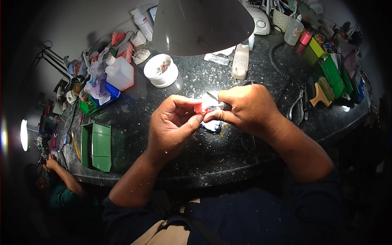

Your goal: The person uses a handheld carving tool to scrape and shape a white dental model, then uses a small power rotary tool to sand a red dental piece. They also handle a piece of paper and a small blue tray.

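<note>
Under the lamp, my left hand point(169, 124) pinches a small pink-red piece point(199, 109) between thumb and fingertips. My right hand point(251, 107) is closed round a slim rotary handpiece point(225, 106), its dark nose directed left at the piece. Both hands meet over the bench, thumbs nearly touching, so much of the piece is covered and its exact shape cannot be made out. Beneath them lies a brightly lit white and bluish object point(212, 126), partly hidden by my fingers. Pale specks dot my hands and forearms.
A grey lamp shade point(202, 26) hangs low ahead. Beyond my left hand stands a white round tub point(161, 71); nearer is a green bin point(96, 147). A plastic bottle point(120, 73) and clutter line the left; pliers point(297, 107) and a brush point(320, 94) lie right. Another person's arm point(65, 175) shows far left.
</note>
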The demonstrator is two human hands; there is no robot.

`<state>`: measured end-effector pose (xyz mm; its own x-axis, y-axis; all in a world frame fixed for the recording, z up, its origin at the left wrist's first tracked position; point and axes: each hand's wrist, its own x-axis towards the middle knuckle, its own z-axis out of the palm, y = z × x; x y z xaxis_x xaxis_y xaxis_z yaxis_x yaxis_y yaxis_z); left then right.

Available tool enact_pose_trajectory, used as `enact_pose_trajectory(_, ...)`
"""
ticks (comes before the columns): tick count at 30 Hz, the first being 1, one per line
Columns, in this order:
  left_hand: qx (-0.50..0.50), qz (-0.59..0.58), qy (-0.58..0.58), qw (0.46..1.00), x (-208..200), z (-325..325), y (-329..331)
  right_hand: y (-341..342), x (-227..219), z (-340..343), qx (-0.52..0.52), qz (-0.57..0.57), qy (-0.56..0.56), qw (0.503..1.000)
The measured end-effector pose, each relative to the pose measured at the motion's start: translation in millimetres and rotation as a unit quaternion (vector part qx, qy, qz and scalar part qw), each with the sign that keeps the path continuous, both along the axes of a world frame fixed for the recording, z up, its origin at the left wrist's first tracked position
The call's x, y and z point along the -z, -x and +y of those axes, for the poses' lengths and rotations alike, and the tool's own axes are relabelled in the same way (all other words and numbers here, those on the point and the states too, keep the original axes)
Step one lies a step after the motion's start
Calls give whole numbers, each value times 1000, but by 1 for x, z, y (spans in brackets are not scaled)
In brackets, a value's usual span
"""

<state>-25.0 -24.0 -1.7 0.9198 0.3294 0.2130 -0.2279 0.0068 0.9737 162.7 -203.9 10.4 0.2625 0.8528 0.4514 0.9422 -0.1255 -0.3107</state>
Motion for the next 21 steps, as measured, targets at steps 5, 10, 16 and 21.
enact_pose_trajectory(5,-7,3,-10,1000,-1,-1,-1,0,-2,0,2,-7,-6,1000)
enact_pose_trajectory(10,6,-4,-17,1000,2,2,0,0,-2,0,1,-13,1,1000)
enact_pose_trajectory(16,-14,-2,-27,1000,-1,-1,0,1,-1,0,4,-32,-7,999)
enact_pose_trajectory(21,-16,-9,-58,998,-2,-1,0,0,-1,-1,0,-38,15,999)
